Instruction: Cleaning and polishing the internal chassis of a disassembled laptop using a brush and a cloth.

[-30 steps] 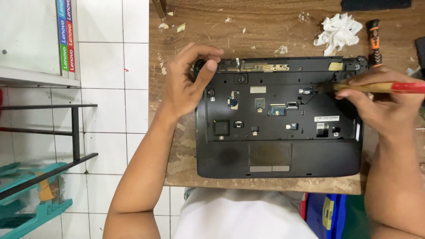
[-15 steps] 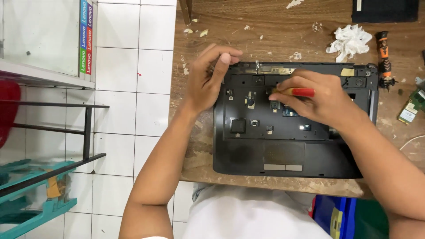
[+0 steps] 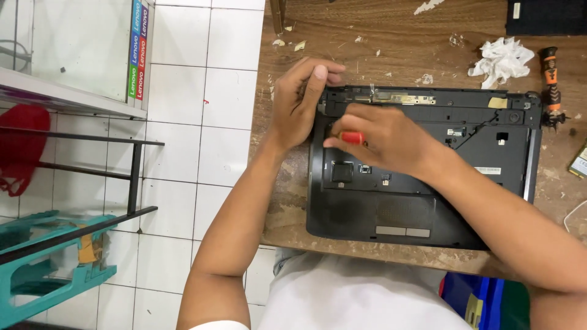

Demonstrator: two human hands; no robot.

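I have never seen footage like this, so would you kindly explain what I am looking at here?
There is no machine here: one camera worn on a person's head looks down at their two bare hands. On the wooden table lies a black laptop base with its keyboard removed. The left hand grips the laptop's far left corner. The right hand holds a red-handled tool over the base; its tip is hidden. Also on the table are a crumpled white tissue and an orange-and-black screwdriver. A white tiled floor shows on the left.
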